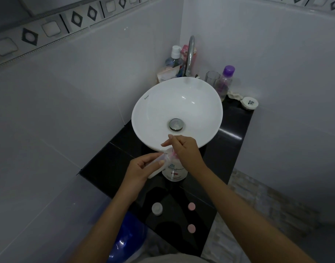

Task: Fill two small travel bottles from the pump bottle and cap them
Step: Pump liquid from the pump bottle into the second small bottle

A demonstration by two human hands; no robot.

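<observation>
Left hand (138,168) is gripping a small travel bottle (156,166), tilted, mouth at the pump bottle (174,170) spout. Right hand (183,147) is pressing on the pump head, fingers curled around it. Pump bottle is standing on the black surface (229,149), touching the sink (177,112) rim. Second travel bottle (157,208) and two pink caps (191,206) are lying nearer the person.

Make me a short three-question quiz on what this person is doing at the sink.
1. True or false: the left hand holds a small travel bottle tilted at the pump bottle.
2. How many loose pink caps lie on the black counter?
3. The right hand rests on: A) the faucet B) the pump top C) the drain.

Key: 1 true; 2 two; 3 B.
</observation>
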